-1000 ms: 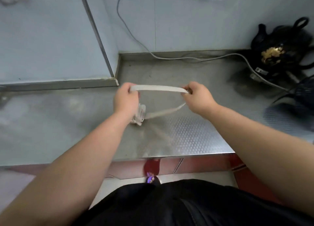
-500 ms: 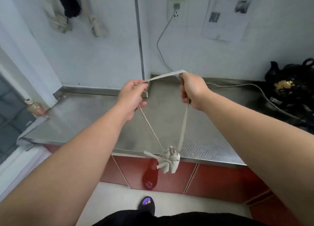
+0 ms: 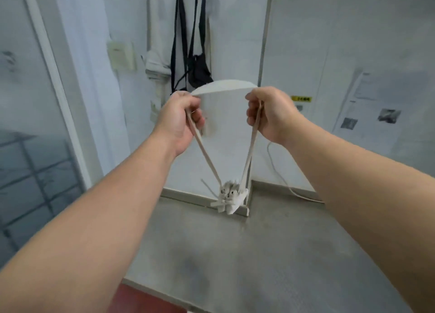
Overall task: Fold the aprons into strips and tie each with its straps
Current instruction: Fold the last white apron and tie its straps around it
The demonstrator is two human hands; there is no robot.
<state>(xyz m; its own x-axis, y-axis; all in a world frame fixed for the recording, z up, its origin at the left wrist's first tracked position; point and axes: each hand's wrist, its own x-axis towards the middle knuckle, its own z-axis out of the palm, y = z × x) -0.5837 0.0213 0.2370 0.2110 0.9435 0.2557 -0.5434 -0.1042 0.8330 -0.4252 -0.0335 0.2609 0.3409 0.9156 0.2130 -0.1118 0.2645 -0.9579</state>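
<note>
Left hand [image 3: 181,117] and right hand [image 3: 268,115], held apart above the counter [image 3: 259,253], each curl round the strap [image 3: 223,87]. The tied bundle [image 3: 229,196] hangs from the strap above the counter's rear.

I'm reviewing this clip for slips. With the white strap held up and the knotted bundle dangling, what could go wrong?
1. The bundle hangs only from the strap gripped by the left hand and right hand; a slack grip would likely drop it onto the counter.
2. Loose ends stick out of the bundle, so its knot may come undone if it swings.
</note>
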